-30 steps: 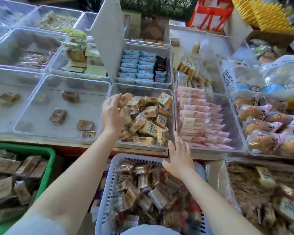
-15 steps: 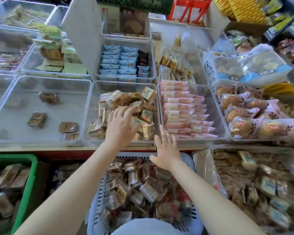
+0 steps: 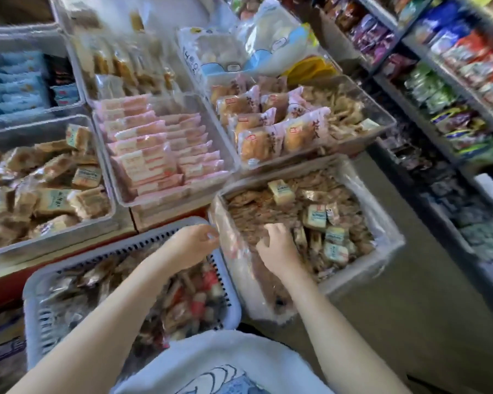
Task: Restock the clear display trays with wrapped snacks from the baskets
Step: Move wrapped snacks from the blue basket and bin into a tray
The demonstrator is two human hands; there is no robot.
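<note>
A plastic-lined box (image 3: 383,237) at the right holds brown wrapped snacks (image 3: 268,207) and several pale-labelled ones (image 3: 315,217). My right hand (image 3: 278,247) is inside it, fingers curled down into the brown packets. My left hand (image 3: 195,241) is at the box's left edge, where its fingertips pinch the plastic liner (image 3: 225,245). Below my left arm stands a white basket (image 3: 125,247) of mixed wrapped snacks. At the far left, a clear display tray (image 3: 110,180) is piled with tan wrapped snacks (image 3: 57,177).
Clear trays behind hold pink packets (image 3: 154,155), bread in pink wrappers (image 3: 268,132) and blue packets (image 3: 17,81). Large white bags (image 3: 239,52) lie at the back. Shelves of bagged snacks (image 3: 453,81) line the right side, with a strip of floor (image 3: 410,322) between them and the box.
My view swung right. My left hand left the tan-snack tray and came to the lined box's edge. My right hand moved from the white basket's rim into the lined box.
</note>
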